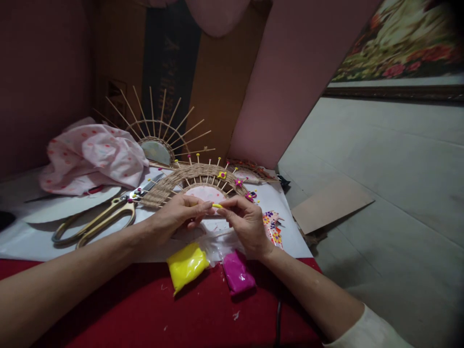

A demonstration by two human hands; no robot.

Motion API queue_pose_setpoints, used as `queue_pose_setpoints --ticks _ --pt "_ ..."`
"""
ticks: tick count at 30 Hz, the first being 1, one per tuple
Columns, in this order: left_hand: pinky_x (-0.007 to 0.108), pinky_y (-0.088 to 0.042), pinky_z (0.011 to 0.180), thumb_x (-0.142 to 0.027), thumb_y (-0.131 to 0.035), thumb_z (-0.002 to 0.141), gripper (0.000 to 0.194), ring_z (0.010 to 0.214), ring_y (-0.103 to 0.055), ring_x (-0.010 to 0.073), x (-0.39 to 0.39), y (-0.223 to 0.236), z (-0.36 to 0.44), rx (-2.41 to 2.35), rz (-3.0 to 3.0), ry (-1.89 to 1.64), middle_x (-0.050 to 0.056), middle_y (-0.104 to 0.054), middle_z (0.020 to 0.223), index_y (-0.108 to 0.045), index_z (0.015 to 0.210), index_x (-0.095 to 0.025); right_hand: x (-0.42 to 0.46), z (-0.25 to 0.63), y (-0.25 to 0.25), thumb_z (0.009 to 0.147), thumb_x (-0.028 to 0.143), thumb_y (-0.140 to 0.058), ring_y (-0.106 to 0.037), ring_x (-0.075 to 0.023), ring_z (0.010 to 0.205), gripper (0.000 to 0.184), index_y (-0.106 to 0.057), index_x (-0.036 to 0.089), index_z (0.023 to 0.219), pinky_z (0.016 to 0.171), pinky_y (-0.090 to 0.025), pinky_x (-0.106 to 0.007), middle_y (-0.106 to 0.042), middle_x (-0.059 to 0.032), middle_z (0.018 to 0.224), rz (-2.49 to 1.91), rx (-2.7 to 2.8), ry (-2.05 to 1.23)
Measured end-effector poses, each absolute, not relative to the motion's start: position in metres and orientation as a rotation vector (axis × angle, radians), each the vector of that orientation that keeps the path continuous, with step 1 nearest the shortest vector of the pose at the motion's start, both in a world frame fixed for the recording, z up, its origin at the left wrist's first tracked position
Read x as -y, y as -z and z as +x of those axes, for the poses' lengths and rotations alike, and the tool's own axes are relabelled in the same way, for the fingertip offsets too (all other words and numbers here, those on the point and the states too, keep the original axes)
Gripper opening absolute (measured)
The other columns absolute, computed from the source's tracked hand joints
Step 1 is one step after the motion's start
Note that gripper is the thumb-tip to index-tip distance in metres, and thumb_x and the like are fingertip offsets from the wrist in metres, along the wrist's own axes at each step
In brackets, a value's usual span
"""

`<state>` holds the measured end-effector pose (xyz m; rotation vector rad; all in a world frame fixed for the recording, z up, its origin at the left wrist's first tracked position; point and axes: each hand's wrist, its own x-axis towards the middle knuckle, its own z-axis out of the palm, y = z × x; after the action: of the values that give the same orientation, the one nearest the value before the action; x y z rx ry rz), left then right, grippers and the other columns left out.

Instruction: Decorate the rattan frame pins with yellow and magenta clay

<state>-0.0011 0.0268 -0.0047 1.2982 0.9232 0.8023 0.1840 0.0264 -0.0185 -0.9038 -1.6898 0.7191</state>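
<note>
A small strip of yellow modelling clay (217, 206) stretches between my fingertips. My left hand (176, 217) pinches its left end with thumb and forefinger. At its right end, the thumb and fingers of my right hand (250, 226) close on it. Just behind both hands lies a woven twine arch (192, 173) on thin sticks, with small yellow and magenta balls on the stick tips and several clay flowers on its right side. Below my hands rest a bag of yellow clay (187, 265) and a bag of magenta clay (238, 274).
Large gold-handled scissors (108, 218) lie at left beside crumpled pink dotted cloth (94, 152). A second half-round stick frame (156, 151) leans against a cardboard box (228, 72). Flower-patterned scraps (274, 226) lie right of my hand. The red table surface (145, 309) ends at right.
</note>
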Motion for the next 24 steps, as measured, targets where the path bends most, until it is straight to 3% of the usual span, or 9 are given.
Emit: queue_pose_setpoints --ticks 4,7,9,13,17,21,24 --pt "0.02 -0.014 0.038 -0.042 -0.07 0.069 0.032 0.038 -0.029 0.0047 -0.0265 0.003 0.0 -0.954 1.281 -0.837 -0.005 -0.044 0.045 -0.056 0.06 -0.015 -0.0276 0.1838 0.0202 0.075 0.022 -0.069 -0.06 -0.0138 0.074 0.016 -0.067 0.02 0.091 0.063 -0.05 -0.026 -0.065 -0.0032 0.085 -0.883 1.677 -0.738" --pt "0.019 -0.016 0.037 -0.034 -0.075 0.063 0.025 0.039 -0.032 0.0047 -0.0267 0.0024 0.001 -0.936 1.261 -0.843 -0.005 -0.047 0.048 -0.062 0.073 -0.015 -0.0274 0.1836 0.0196 0.078 0.022 -0.065 -0.058 -0.0127 0.067 0.008 -0.068 0.019 0.085 0.056 -0.047 -0.025 -0.064 -0.0021 0.076 -0.905 1.638 -0.74" --pt "0.019 -0.014 0.036 -0.038 -0.073 0.066 0.027 0.037 -0.031 0.0047 -0.027 0.0033 0.0011 -0.913 1.246 -0.823 -0.005 -0.047 0.049 -0.062 0.076 -0.015 -0.0269 0.1838 0.0183 0.078 0.022 -0.065 -0.057 -0.0123 0.066 0.005 -0.068 0.019 0.08 0.053 -0.046 -0.024 -0.063 -0.0017 0.073 -0.901 1.624 -0.728" --pt "0.02 -0.014 0.035 -0.047 -0.065 0.073 0.037 0.036 -0.03 0.0045 -0.0276 0.004 0.0005 -0.886 1.251 -0.839 -0.003 -0.045 0.046 -0.054 0.058 -0.015 -0.0263 0.1833 0.017 0.076 0.023 -0.067 -0.058 -0.0123 0.067 0.006 -0.069 0.02 0.081 0.054 -0.047 -0.024 -0.064 -0.0022 0.078 -0.886 1.618 -0.767" --pt "0.02 -0.014 0.034 -0.041 -0.066 0.073 0.033 0.035 -0.029 0.0044 -0.0261 0.0007 0.0013 -0.929 1.291 -0.848 -0.004 -0.044 0.043 -0.055 0.055 -0.015 -0.0259 0.1811 0.0202 0.071 0.023 -0.072 -0.06 -0.0133 0.069 0.03 -0.065 0.022 0.101 0.056 -0.049 -0.026 -0.066 -0.0025 0.083 -0.842 1.64 -0.906" --pt "0.02 -0.016 0.035 -0.04 -0.07 0.07 0.027 0.036 -0.031 0.0044 -0.0254 0.0038 0.0021 -0.887 1.237 -0.846 -0.004 -0.049 0.049 -0.059 0.065 -0.015 -0.0248 0.1814 0.0228 0.076 0.027 -0.069 -0.058 -0.0132 0.068 0.009 -0.068 0.02 0.082 0.06 -0.048 -0.027 -0.065 -0.0025 0.077 -0.862 1.746 -0.811" --pt "0.021 -0.016 0.036 -0.05 -0.062 0.076 0.037 0.037 -0.032 0.0051 -0.0264 0.0083 0.0017 -0.879 1.21 -0.81 -0.001 -0.051 0.051 -0.061 0.067 -0.014 -0.0245 0.1829 0.0213 0.079 0.028 -0.065 -0.057 -0.0126 0.066 0.009 -0.067 0.019 0.081 0.06 -0.047 -0.027 -0.065 -0.002 0.075 -0.889 1.71 -0.757"
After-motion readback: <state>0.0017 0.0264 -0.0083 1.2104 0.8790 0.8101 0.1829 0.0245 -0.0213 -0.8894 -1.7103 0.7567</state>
